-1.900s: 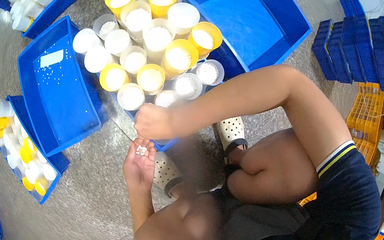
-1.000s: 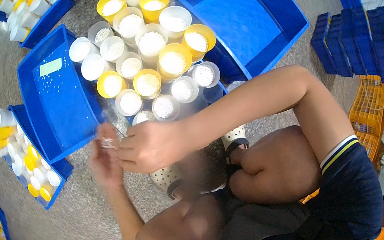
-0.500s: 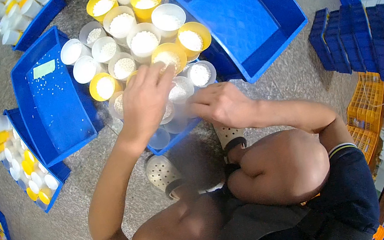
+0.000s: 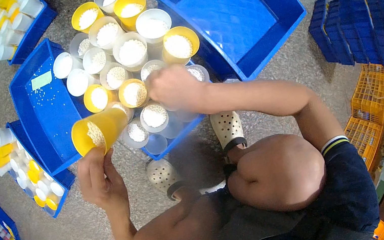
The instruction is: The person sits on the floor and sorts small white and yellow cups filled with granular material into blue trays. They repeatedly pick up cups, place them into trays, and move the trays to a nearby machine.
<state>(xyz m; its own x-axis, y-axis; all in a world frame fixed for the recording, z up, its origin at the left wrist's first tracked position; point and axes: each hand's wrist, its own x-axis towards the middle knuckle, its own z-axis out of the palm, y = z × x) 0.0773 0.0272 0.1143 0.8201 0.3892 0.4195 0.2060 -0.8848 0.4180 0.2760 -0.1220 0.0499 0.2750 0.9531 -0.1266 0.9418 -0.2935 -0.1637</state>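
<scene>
My left hand holds a yellow cup tipped on its side, its mouth facing left with white pellets inside. It hangs over the edge of a blue tray that has scattered pellets and a green slip in it. My right hand reaches into a cluster of several yellow, white and clear cups of white pellets. Its fingers are closed on the rim of a clear cup. The cups stand in a low blue tray in front of my feet.
A big bare blue tray lies at the upper right. Trays of small white and yellow cups sit at the left and upper left. Stacked blue bins and orange crates stand at the right. My clogs rest on the speckled floor.
My left hand has drawn back from the cup cluster with a yellow cup and tipped it sideways. My right hand has moved up and left into the cups.
</scene>
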